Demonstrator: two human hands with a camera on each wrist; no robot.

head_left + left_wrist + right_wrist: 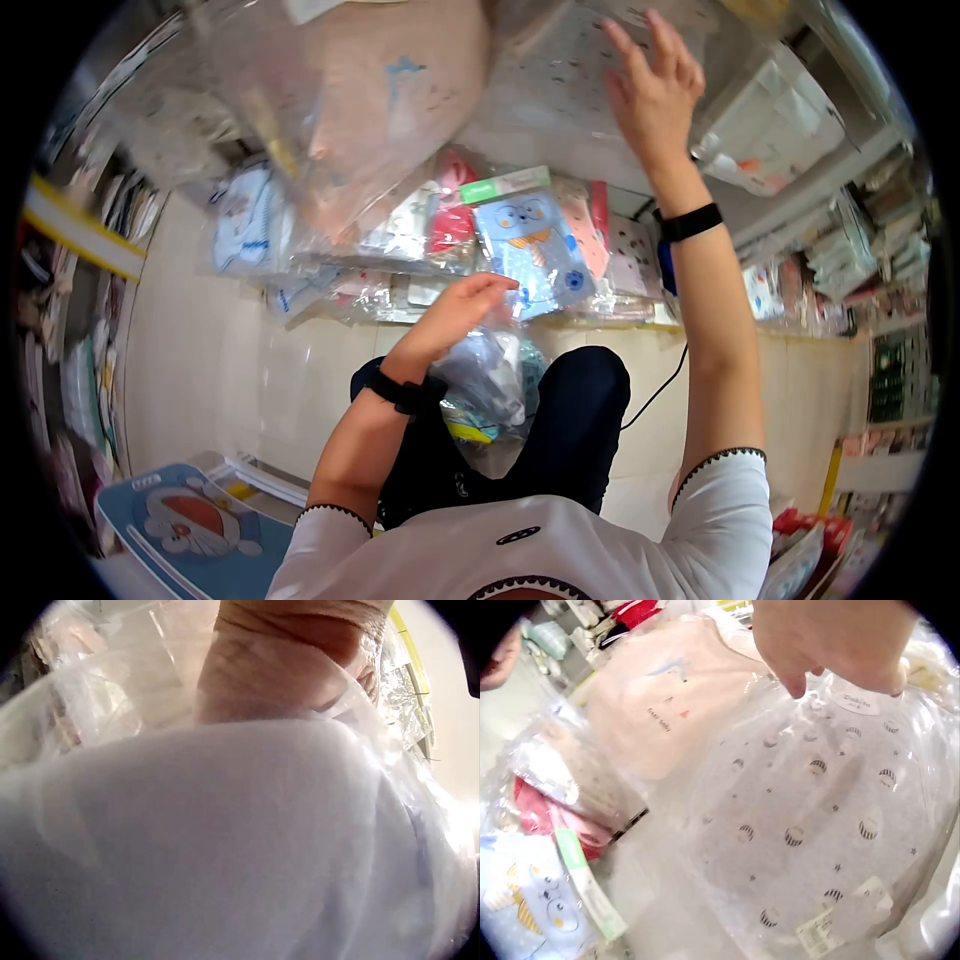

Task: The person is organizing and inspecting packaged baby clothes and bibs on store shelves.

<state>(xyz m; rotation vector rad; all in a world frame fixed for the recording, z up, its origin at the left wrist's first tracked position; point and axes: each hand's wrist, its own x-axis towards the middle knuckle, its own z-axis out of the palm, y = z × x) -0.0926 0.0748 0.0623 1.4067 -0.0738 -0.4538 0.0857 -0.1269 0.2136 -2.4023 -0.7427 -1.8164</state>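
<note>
My left hand (455, 315) grips the top of a clear plastic bag (490, 365) between the knees. In the left wrist view, pale cloth (202, 840) inside clear plastic fills the lower part, with the palm just above it. The right arm reaches far forward, and the right hand (655, 100) has its fingers spread over a bagged white garment (802, 802) with small striped prints. In the right wrist view its fingertips are at the garment's collar end, beside the neck label. To the left lies a bagged peach garment (667, 697).
Below the large bags lie a blue bear-print package (535, 250), a red package (455, 215) and a blue-and-white package (245, 220). Shelves (85, 230) of packed goods line both sides. A blue cartoon-print stool (190, 525) stands at lower left. A black cord (660, 390) crosses the floor.
</note>
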